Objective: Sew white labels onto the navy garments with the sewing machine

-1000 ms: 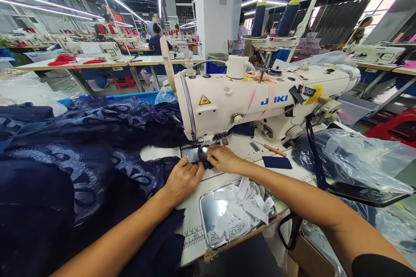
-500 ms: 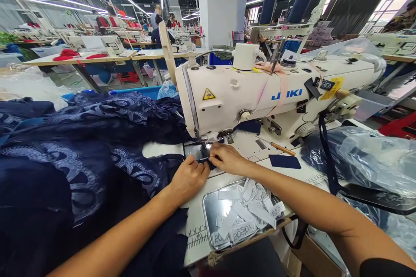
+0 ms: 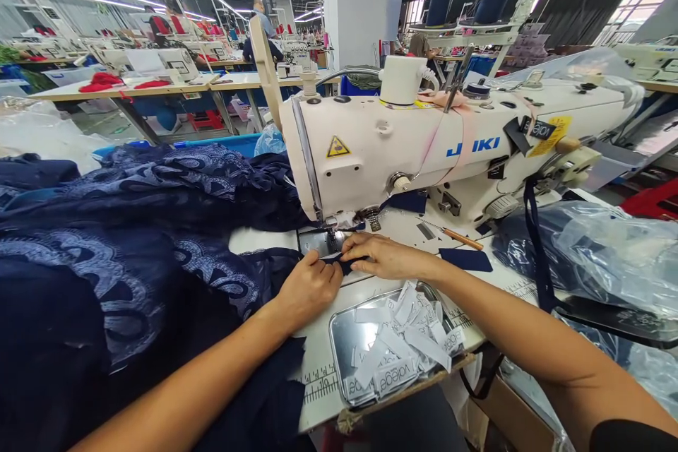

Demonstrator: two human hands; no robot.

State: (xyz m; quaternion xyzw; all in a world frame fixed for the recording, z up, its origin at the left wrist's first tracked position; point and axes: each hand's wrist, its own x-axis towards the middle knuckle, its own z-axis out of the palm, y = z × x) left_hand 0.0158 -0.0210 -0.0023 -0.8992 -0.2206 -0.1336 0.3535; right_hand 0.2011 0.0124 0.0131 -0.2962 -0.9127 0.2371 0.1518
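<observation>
A white JUKI sewing machine (image 3: 424,148) stands in front of me on a white table (image 3: 318,367). Dark navy lace fabric (image 3: 132,254) is piled to its left and runs up to the needle area (image 3: 331,236). My left hand (image 3: 310,286) rests with curled fingers on the fabric's edge just in front of the presser foot. My right hand (image 3: 384,258) pinches a small navy fabric piece (image 3: 344,265) right beside the needle, fingertips close to my left hand.
A metal tray (image 3: 347,346) with several white woven labels sits near the table's front edge. A navy patch (image 3: 466,259) and a pencil-like tool (image 3: 460,236) lie right of my hands. Clear plastic bags (image 3: 609,254) lie at the right. Other sewing stations and people are behind.
The view has shifted slightly closer and lower. My right hand has flattened and slid a little right along the navy piece; my left hand stays on the fabric edge.
</observation>
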